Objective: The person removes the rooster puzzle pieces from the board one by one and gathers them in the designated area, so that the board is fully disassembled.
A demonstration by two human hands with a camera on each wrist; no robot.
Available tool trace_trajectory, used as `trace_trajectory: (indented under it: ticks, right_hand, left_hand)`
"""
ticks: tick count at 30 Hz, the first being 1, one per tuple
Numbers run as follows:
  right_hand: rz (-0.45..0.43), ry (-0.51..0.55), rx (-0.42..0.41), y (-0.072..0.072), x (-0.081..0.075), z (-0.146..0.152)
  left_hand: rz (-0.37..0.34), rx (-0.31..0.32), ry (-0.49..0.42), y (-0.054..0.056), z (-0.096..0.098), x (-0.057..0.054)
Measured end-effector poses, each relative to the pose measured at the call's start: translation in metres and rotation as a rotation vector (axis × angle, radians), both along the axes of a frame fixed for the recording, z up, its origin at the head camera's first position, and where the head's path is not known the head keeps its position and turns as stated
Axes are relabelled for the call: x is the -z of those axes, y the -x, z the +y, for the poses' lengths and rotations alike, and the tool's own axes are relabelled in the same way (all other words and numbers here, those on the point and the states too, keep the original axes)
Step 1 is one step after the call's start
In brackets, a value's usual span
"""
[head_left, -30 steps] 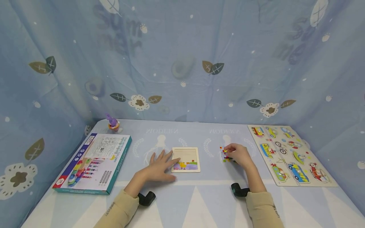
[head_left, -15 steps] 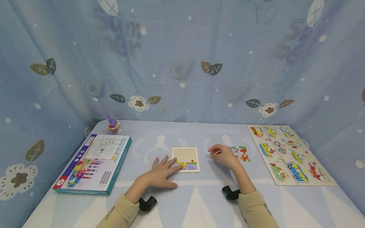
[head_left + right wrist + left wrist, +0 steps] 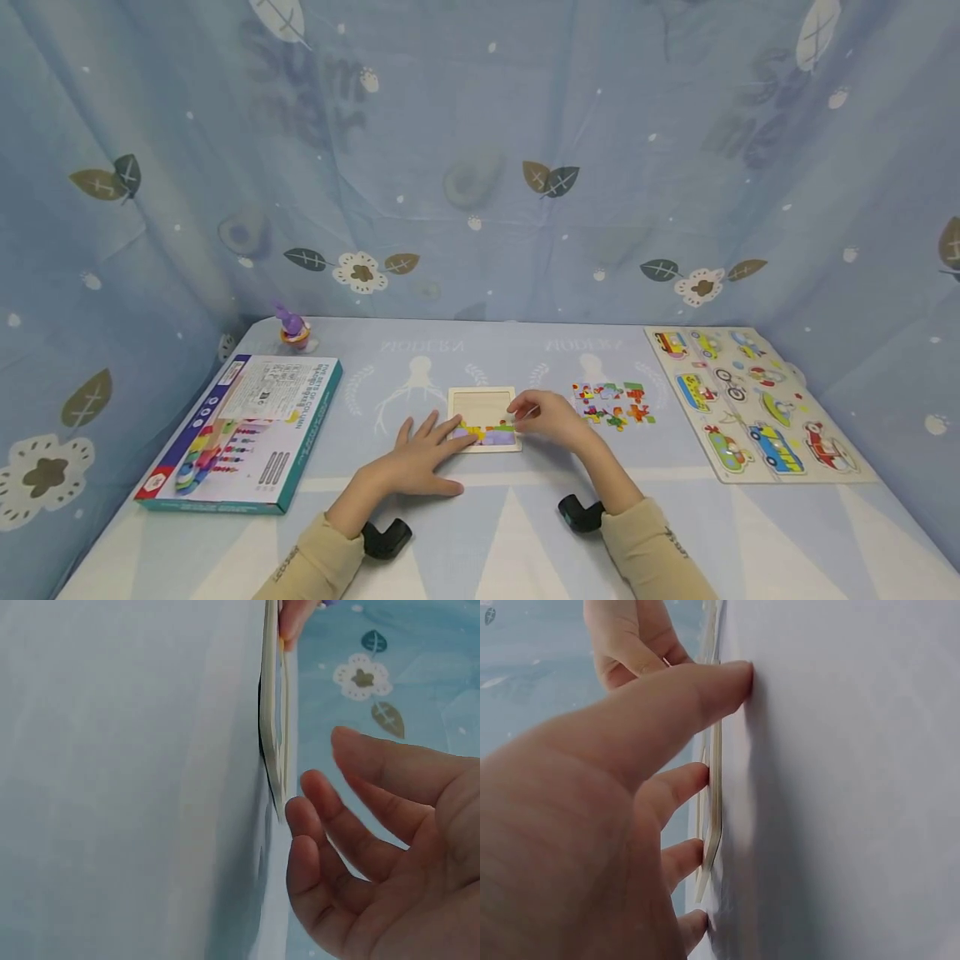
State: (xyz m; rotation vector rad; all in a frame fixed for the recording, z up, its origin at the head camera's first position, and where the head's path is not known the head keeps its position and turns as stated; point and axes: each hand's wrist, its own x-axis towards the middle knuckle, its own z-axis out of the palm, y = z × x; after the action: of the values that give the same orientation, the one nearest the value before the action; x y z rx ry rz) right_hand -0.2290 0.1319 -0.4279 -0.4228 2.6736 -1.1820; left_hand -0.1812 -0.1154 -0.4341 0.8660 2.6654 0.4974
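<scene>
A small square wooden puzzle tray (image 3: 480,389) lies on the table, with yellow, green and purple puzzle pieces (image 3: 498,437) along its near side. My left hand (image 3: 416,458) spreads over the tray's near left corner, fingertips at its edge in the left wrist view. At the tray's right edge, my right hand (image 3: 551,418) has its fingers bent, and thumb and index overlap in the right wrist view (image 3: 382,840). I cannot tell whether a small piece sits between them. Several loose jigsaw pieces (image 3: 639,412) lie in rows to the right.
A flat toy box (image 3: 258,433) lies at the left, with a purple figurine (image 3: 292,327) behind it. At the right is a wooden board of vehicle pictures (image 3: 757,408). A blue patterned curtain (image 3: 480,167) hangs behind the table.
My right hand has moved left from the loose pieces to the tray's right edge, uncovering those pieces. My left hand has stayed at the tray with its fingers spread.
</scene>
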Motion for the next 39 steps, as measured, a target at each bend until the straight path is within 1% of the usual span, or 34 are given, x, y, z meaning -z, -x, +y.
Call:
trace_trajectory:
  ticks: [3,5,10,18,23,26,32,39]
  right_hand:
    - [-0.006,-0.051,-0.025,-0.002,-0.001,-0.005]
    - [0.0,-0.109,-0.036,-0.004,-0.002,-0.007]
    - [-0.017,-0.226,-0.039,-0.005,-0.002,-0.01]
    - [-0.063,-0.253,-0.042,-0.002,-0.003,-0.011]
    - [-0.074,-0.244,-0.052,0.0,-0.003,-0.012]
    - [-0.075,-0.212,-0.053,0.002,-0.003,-0.014]
    - [-0.06,-0.107,-0.08,0.003,0.0,-0.015]
    - [-0.055,-0.002,-0.088,-0.001,-0.004,-0.01]
  left_hand:
    - [-0.006,-0.001,-0.006,0.0,-0.001,0.0]
    - [-0.006,0.0,-0.01,0.0,-0.001,0.001]
    - [0.014,0.004,0.004,0.001,-0.001,0.002]
    - [0.015,-0.014,0.018,0.0,0.001,0.002]
    - [0.012,-0.02,0.028,0.0,0.001,0.002]
    - [0.006,-0.019,0.027,0.0,0.0,0.002]
    - [-0.003,-0.023,0.024,0.0,0.0,0.003]
    - [0.001,-0.028,0.03,0.001,-0.001,0.005]
